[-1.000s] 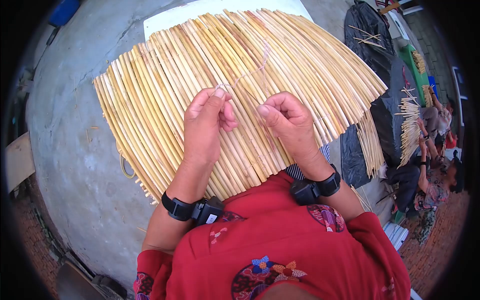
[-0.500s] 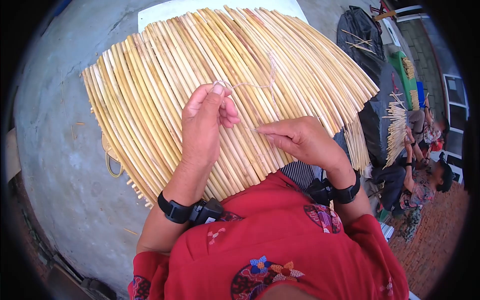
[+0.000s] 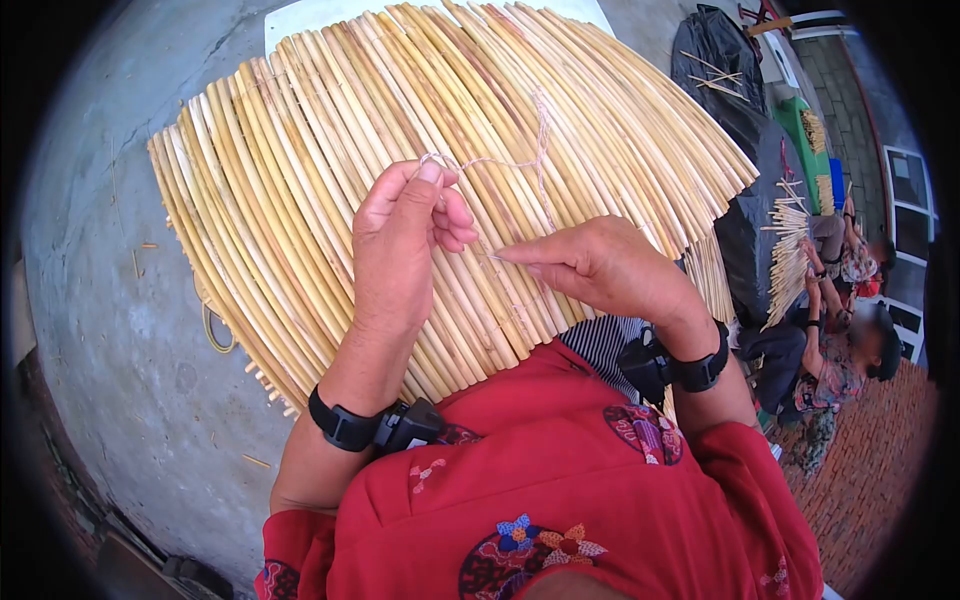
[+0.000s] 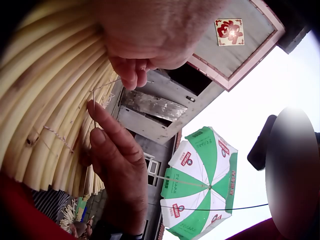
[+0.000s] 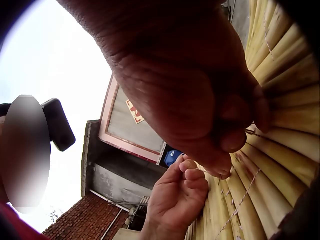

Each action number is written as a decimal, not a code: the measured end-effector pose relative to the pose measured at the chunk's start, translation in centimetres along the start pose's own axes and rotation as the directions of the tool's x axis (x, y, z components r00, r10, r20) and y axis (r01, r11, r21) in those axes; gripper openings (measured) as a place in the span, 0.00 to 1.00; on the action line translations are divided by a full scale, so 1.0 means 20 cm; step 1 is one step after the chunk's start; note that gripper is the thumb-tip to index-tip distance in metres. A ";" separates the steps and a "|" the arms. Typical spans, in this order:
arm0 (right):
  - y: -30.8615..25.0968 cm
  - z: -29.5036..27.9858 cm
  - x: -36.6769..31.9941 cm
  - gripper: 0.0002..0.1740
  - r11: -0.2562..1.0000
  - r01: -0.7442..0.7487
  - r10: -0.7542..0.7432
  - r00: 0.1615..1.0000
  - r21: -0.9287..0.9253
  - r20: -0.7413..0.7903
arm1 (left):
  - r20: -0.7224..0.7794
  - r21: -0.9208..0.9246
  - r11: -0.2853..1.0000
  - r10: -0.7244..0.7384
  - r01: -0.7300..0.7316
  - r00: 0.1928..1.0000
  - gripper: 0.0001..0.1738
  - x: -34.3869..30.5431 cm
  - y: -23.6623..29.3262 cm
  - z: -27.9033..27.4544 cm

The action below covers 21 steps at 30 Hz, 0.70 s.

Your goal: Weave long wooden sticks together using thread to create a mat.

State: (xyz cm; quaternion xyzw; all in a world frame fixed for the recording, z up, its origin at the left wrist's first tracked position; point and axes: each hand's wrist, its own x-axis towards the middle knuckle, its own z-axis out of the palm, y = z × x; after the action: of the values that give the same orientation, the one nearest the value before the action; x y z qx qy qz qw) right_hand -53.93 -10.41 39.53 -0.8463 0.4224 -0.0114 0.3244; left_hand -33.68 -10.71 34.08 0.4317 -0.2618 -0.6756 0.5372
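Note:
A broad mat of pale peeled sticks (image 3: 300, 170), bound side by side with twisted string, spreads below both hands. My left hand (image 3: 402, 240) pinches the looped end of a pinkish-white string (image 3: 500, 161) between thumb and forefinger, its other fingers curled. From there the string runs right and bends down across the sticks. My right hand (image 3: 615, 265) lies palm down low over the mat, its forefinger pointing left. Between its thumb and forefinger it pinches a thin needle (image 4: 94, 107), seen upright in the left wrist view. A row of string stitching (image 5: 240, 206) crosses the sticks beneath.
A white board (image 3: 335, 14) shows under the mat's far edge. To the right are black plastic sheeting (image 3: 735, 240), a bundle of loose sticks (image 3: 787, 255), a green crate (image 3: 800, 130) and seated people (image 3: 850, 360). A yellowish loop (image 3: 215, 330) hangs at the mat's left edge.
My right hand has turned palm down, its forefinger extending left with the needle pinched. My left hand keeps its pinch on the string. The mat sits slightly further up and left in view.

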 end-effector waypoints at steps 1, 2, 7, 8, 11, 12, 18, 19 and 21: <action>0.00 0.00 0.00 0.19 1.000 0.000 0.000 1.000 -0.007 0.006 | 0.003 -0.001 1.000 0.000 0.000 1.000 0.15 0.00 0.00 0.00; -0.01 0.00 0.00 0.19 1.000 -0.003 0.003 1.000 -0.011 0.005 | 0.005 -0.004 1.000 0.000 0.000 1.000 0.15 0.00 0.00 0.00; -0.02 -0.01 0.00 0.19 1.000 -0.014 0.014 1.000 -0.014 0.017 | 0.007 -0.006 1.000 -0.002 0.002 1.000 0.14 0.00 0.00 0.00; -0.02 -0.01 0.00 0.19 1.000 -0.005 0.005 1.000 -0.009 0.010 | 0.006 -0.002 1.000 -0.004 0.004 1.000 0.14 0.00 0.00 0.00; -0.02 0.00 0.00 0.19 1.000 0.003 -0.003 1.000 0.009 0.006 | 0.008 0.001 1.000 -0.004 0.004 1.000 0.14 0.00 0.00 -0.01; -0.03 -0.01 0.01 0.19 1.000 -0.009 0.009 1.000 0.016 0.017 | 0.010 0.001 1.000 -0.003 0.003 1.000 0.14 0.00 0.00 -0.01; -0.02 0.01 0.00 0.19 0.995 -0.026 0.024 0.999 0.093 0.026 | 0.020 -0.004 1.000 -0.013 0.013 1.000 0.13 0.00 0.00 -0.01; -0.02 0.01 0.00 0.19 0.995 -0.028 0.025 0.999 0.092 0.029 | 0.023 -0.005 1.000 -0.011 0.011 1.000 0.13 0.00 0.00 -0.01; -0.03 0.01 0.00 0.19 0.995 -0.037 0.035 0.999 0.091 0.026 | 0.029 -0.008 1.000 -0.006 0.006 1.000 0.13 0.00 0.00 -0.01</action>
State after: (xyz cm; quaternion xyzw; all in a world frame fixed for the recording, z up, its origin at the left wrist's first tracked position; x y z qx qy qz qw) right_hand -53.45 -10.10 39.63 -0.8228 0.4329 -0.0147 0.3679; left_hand -33.47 -10.72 33.90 0.4203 -0.2654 -0.6846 0.5331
